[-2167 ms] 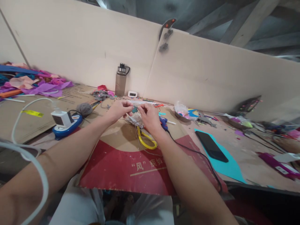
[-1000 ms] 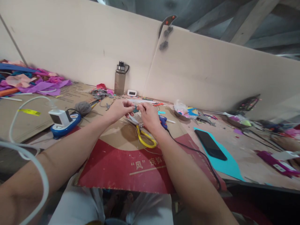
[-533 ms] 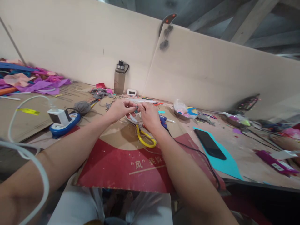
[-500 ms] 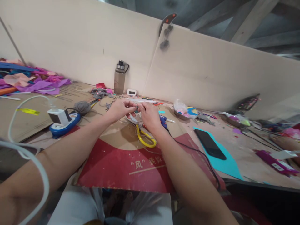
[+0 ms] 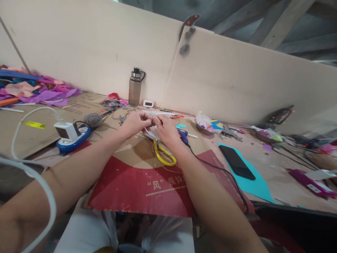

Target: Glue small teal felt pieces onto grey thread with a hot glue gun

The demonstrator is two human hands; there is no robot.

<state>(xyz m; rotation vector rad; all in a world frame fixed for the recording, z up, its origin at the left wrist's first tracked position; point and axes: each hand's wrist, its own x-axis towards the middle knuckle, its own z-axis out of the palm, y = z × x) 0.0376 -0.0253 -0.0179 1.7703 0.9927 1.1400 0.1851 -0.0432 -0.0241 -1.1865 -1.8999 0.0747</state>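
My left hand (image 5: 136, 123) and my right hand (image 5: 167, 129) meet above the cardboard, their fingertips pinched together. Between them is something small and dark, mostly covered by the fingers; its kind cannot be made out. Just below the hands lie scissors with yellow handles (image 5: 164, 157), their blades partly under my fingers. To the right of my right hand rests a blue glue gun (image 5: 183, 135), its black cord trailing toward the front edge. A red and tan cardboard sheet (image 5: 126, 189) lies beneath both forearms.
A grey-brown water bottle (image 5: 134, 89) and a small white clock (image 5: 148, 103) stand by the wall. On the left are a blue power strip (image 5: 71, 142), grey yarn (image 5: 93, 120) and coloured scraps (image 5: 50, 95). A black phone (image 5: 237, 162) lies on turquoise sheet at right, near a bowl (image 5: 204, 130).
Both hands stay pinched together in nearly the same place, with the fingers shifting slightly around the small thing. The rest of the scene is unchanged apart from a slight camera shift.
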